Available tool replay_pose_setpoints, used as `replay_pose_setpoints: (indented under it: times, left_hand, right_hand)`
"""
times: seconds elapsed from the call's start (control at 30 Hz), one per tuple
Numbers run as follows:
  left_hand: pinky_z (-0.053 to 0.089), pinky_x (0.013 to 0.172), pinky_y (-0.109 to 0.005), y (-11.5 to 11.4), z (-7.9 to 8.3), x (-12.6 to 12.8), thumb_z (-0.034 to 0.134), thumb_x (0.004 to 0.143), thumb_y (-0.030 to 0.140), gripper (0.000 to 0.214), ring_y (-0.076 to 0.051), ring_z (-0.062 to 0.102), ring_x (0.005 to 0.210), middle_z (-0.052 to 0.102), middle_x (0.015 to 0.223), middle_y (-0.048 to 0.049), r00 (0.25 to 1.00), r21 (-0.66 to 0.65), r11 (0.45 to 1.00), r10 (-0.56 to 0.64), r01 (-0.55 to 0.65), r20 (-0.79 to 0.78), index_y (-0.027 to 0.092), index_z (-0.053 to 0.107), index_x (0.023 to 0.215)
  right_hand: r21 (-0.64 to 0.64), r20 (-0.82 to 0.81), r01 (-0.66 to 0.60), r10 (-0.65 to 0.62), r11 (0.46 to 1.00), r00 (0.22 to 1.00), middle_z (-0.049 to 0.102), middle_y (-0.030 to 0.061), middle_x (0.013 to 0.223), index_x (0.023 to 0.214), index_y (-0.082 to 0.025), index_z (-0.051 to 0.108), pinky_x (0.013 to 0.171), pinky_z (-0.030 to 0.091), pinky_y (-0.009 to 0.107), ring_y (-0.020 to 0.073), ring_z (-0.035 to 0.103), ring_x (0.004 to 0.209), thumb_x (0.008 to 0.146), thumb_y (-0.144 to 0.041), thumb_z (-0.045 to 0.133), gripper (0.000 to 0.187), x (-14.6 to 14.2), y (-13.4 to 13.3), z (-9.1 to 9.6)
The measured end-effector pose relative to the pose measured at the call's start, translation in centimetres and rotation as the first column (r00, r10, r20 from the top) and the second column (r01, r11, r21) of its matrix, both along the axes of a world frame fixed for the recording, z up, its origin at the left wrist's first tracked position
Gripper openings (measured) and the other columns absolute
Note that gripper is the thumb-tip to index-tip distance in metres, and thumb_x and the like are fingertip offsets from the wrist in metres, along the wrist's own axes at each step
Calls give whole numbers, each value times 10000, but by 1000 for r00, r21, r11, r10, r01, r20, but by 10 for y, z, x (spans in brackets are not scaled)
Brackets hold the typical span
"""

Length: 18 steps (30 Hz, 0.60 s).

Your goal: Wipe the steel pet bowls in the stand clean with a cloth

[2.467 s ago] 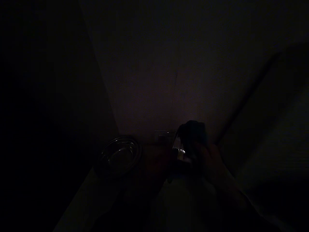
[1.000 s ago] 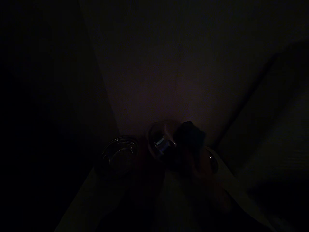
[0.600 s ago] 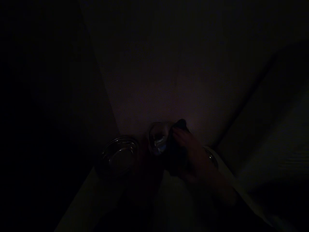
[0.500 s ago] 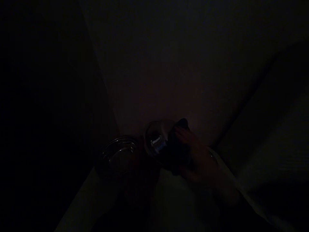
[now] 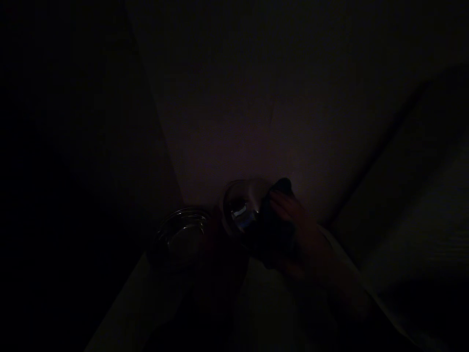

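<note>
The picture is very dark. A shiny, rounded metal bowl (image 5: 240,210) is tilted in the middle, with a small bright reflection on it. My right hand (image 5: 302,232) presses a dark cloth (image 5: 274,230) against its right side, fingers closed over the fabric. At the bowl's lower left, my left hand (image 5: 223,254) grips its edge; its fingers are mostly lost in shadow. More metal bowls (image 5: 179,212), seemingly nested, stand to the left of my left hand.
A pale surface (image 5: 271,298) lies under my hands, its left edge running diagonally down. Behind it rises a plain wall (image 5: 234,122), with a corner line on the left. A dark slanted panel (image 5: 406,171) stands at the right.
The held bowl, the cloth and my right hand have shifted slightly right in view. The nested bowls at left appear only slightly shifted. The picture is a little darker.
</note>
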<state>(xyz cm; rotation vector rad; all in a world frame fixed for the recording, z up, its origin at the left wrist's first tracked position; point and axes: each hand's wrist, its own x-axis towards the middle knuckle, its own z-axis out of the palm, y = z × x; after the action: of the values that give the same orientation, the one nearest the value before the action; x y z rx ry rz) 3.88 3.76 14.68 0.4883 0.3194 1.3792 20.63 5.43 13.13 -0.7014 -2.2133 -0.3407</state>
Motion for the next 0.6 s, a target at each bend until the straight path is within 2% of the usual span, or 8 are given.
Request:
replay_pose_setpoints:
  times: [0.33, 0.5, 0.6]
  left_hand:
    - [437, 960, -499, 0, -3, -3, 484, 902, 446, 454, -250, 559, 1131, 557, 1280, -123, 999, -2, 1000, -18, 18, 32, 161, 528, 1253]
    - [383, 1043, -441, -1, -4, -5, 346, 955, 444, 460, -252, 503, 1226, 609, 1255, -103, 999, -10, 1000, -22, 23, 36, 161, 554, 1252]
    - [380, 1044, -435, 0, -5, -5, 345, 958, 433, 451, -243, 509, 1216, 619, 1233, -105, 999, -25, 1000, -9, 10, 37, 155, 557, 1243]
  right_hand:
    - [14, 28, 8, -8, 1000, 1000, 417, 187, 1415, 1458, -162, 222, 1068, 305, 579, 344, 342, 1344, 786, -384, 587, 797, 3, -3, 6]
    - [-3, 28, -21, 21, 1000, 999, 411, 188, 1418, 1465, -159, 214, 1059, 310, 585, 344, 339, 1346, 852, -415, 461, 709, 5, -5, 8]
    - [-17, 32, -36, 36, 999, 999, 392, 196, 1425, 1463, -148, 213, 1068, 298, 579, 331, 319, 1358, 875, -381, 407, 663, 6, -5, 8]
